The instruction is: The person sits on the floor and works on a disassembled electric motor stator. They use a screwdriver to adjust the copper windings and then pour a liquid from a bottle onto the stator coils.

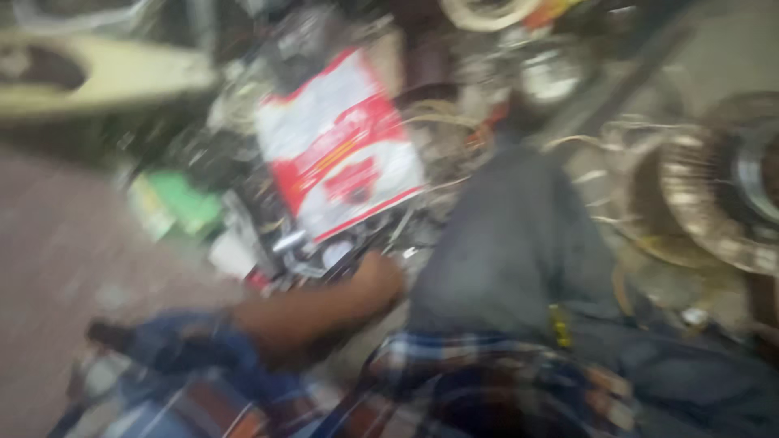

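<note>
The left hand point(377, 280) reaches into a heap of small metal parts point(324, 251); blur hides its grip, so I cannot tell what it holds. Just above it lies a red-and-white packet point(341, 142). Right of it, a grey-trousered knee point(511, 235); farther right, a wound copper coil point(706, 203).

The whole picture is smeared and fuzzy. One hand point(380, 280) reaches into a heap of small shiny bits point(324, 251), and its fingers are hidden there, so I cannot tell if it holds anything. I cannot tell which hand it is. The red and white bag point(341, 142) has marks too blurry to make out. The round coil thing point(714, 203) is cut off at the right edge.
</note>
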